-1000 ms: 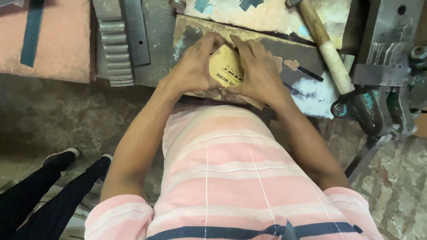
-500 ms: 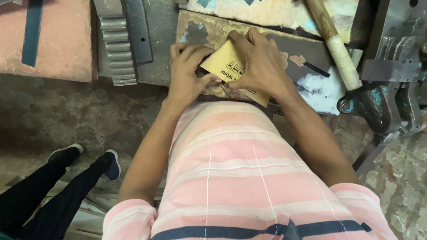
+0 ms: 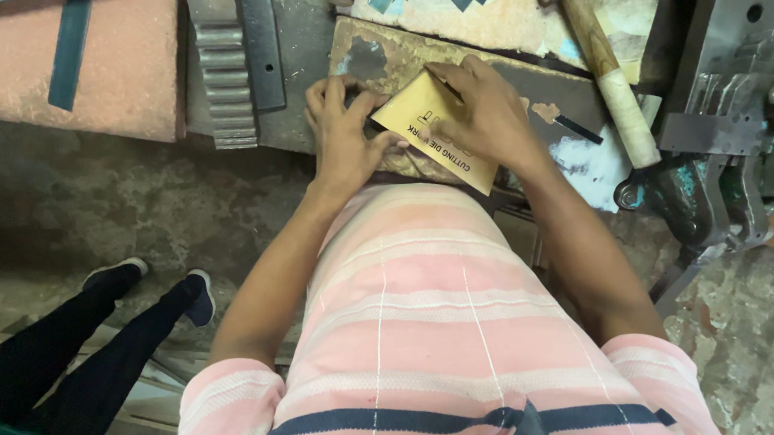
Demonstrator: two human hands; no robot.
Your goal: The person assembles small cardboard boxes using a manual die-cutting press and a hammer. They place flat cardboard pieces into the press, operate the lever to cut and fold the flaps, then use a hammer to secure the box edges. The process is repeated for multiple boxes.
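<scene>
Both arms reach forward from the striped pink shirt (image 3: 430, 331), elbows bent out, and meet at the near edge of the worn surface (image 3: 377, 52). The left hand (image 3: 343, 135) lies knuckles-up with its fingers curled, thumb pressed against the left corner of a small yellow card packet (image 3: 417, 122); its grip is closed on that edge. The right hand (image 3: 488, 113) sits flat over the right half of the packet, fingers spread toward the far left, palm down and pressing it against the surface rather than closing around it. The packet lies tilted, one corner pointing toward the person's belly, between the two hands and just past the shirt.

To the right, a hammer (image 3: 606, 61) with a pale wooden handle lies at a slant, head at the far end, near the right wrist but apart from it. Farther right stands a grey metal block (image 3: 721, 45) and a dark vise-like tool (image 3: 699, 198). To the far left of the hands rest a toothed metal bar (image 3: 221, 71) and a flat steel strip (image 3: 262, 46). On the floor at lower left stand another person's legs in black trousers (image 3: 64, 354) and dark shoes.
</scene>
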